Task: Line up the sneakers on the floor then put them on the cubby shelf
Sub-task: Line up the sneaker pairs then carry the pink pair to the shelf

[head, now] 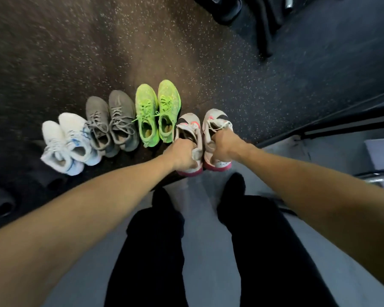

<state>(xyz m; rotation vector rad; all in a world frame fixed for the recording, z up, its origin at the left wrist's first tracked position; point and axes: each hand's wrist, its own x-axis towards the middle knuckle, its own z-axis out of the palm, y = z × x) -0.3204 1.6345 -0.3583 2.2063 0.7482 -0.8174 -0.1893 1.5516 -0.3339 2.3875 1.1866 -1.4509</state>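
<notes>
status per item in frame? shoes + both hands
white sneakers: on floor, side by side, leftmost, untouched
grey sneakers: on floor, laces loose, untouched
green sneakers: on floor, laces loose, untouched
left pink-soled sneaker: gripped at the collar by left hand
right pink-soled sneaker: gripped at the collar by right hand
Lifted or resting: cannot tell.

Under the fingers [193, 155], beige sneakers [215, 138] are showing pink soles; beyond them, pairs are glowing lime [156, 111], grey [111, 120], white-blue [69, 142] on speckled black floor [98, 52].
</notes>
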